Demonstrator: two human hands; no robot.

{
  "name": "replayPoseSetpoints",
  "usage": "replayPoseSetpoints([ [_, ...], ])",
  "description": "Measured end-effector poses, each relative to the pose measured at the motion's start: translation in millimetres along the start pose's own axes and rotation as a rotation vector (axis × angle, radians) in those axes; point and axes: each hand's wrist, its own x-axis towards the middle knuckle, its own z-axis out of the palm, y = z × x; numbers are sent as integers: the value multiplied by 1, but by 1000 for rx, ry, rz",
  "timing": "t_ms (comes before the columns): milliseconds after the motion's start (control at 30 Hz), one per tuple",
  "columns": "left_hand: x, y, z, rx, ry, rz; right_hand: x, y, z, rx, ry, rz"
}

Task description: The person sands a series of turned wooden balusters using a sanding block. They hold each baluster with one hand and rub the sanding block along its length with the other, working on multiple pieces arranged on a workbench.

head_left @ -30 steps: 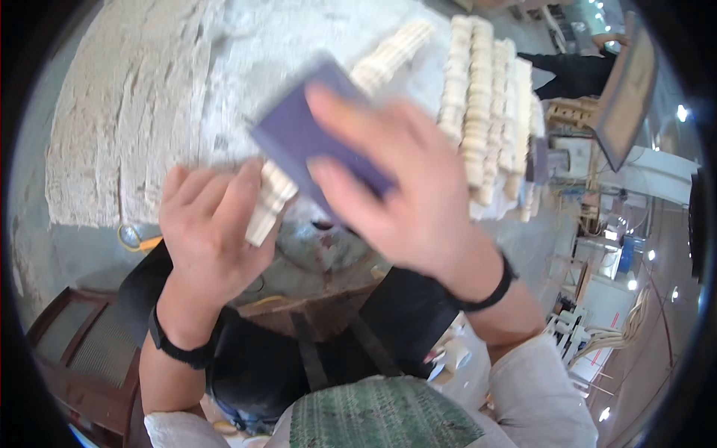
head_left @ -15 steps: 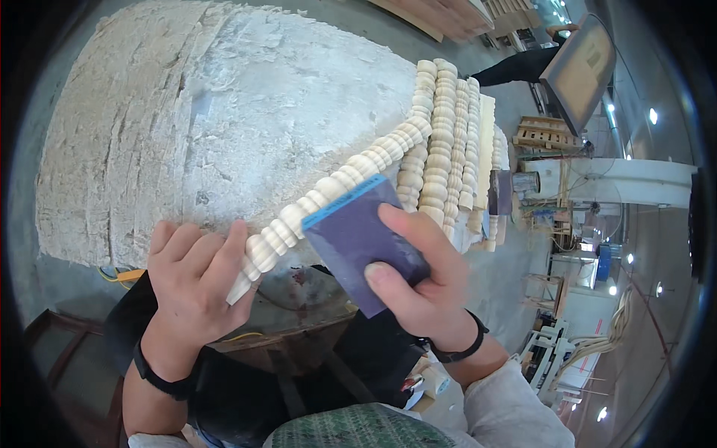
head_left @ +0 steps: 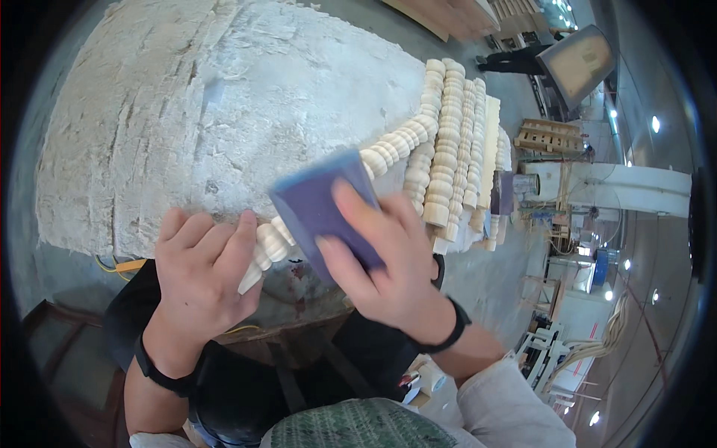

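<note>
A pale, ribbed turned wooden spindle slants across the rough, whitish work surface. My left hand is closed round its near end, with the thumb side against the ribs. In my right hand is a flat purple sanding block with a blue edge, gripped between thumb and fingers. The block lies over the middle of the spindle and hides that stretch. Slight blur marks the block and right hand.
Several more turned spindles lie side by side at the surface's right end. Another purple block sits beyond them. At the far right a person carries a framed panel; a wooden pallet stands on the floor.
My right hand has moved left with the sanding block, which now covers the spindle's middle. My left hand keeps its grip. The person with the panel has moved slightly farther away.
</note>
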Motion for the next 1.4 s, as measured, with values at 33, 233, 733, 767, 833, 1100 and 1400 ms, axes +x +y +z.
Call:
replayPoseSetpoints([
  [33,2,1,1,3,4,0,-21,4,-5,22,25,-2],
  [233,-1,-1,4,-15,30,-20,16,0,6,-3,7,-25],
  [733,13,1,0,-20,112,8,-72,13,-34,413,65,344],
  [767,12,0,0,0,113,24,-72,10,-31,565,153,464],
  [833,11,2,1,-6,88,8,-74,20,-26,826,138,535],
  [1100,13,3,0,-33,83,1,-67,15,-3,1409,168,741],
  [1400,22,14,0,-69,83,-34,-58,10,-8,1428,200,805],
])
